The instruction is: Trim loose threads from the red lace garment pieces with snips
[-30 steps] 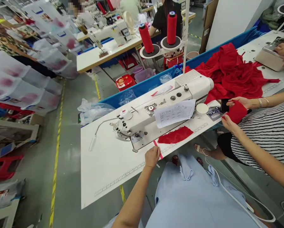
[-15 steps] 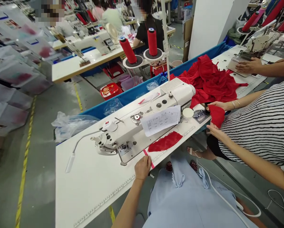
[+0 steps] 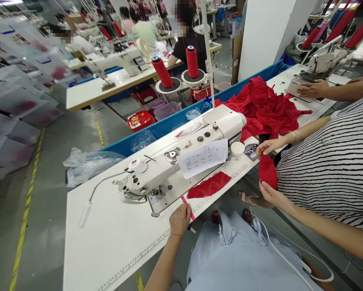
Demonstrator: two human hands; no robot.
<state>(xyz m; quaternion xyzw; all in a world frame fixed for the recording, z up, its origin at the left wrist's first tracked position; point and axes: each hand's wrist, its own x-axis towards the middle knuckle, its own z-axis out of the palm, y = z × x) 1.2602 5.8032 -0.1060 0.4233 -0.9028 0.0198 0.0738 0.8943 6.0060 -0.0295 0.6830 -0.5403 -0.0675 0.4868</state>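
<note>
My left hand (image 3: 180, 219) rests at the front edge of the white sewing table, its fingers curled closed beside a strip of pink tape (image 3: 187, 207). Whatever may be inside the fingers is hidden. Just beyond the tape lies a flat piece of red fabric (image 3: 209, 185) with ragged edges. Behind these stands a white sewing machine (image 3: 169, 167), with a written paper sheet (image 3: 203, 158) hanging on its arm. My right hand is out of view. To the right, a co-worker in a striped top holds a red, cup-shaped fabric piece (image 3: 268, 171) between both hands.
A pile of red garments (image 3: 264, 107) lies at the table's far right. Another worker's hand (image 3: 313, 89) touches a second machine there. Thread cones (image 3: 192, 62) stand behind my machine. A blue cloth trough (image 3: 120, 143) runs along the back, with plastic bags (image 3: 88, 165) at its left end.
My view has swung right, so the table appears further left. My left hand stays by the pink tape. The co-worker has turned the red cup-shaped piece more upright between both hands.
</note>
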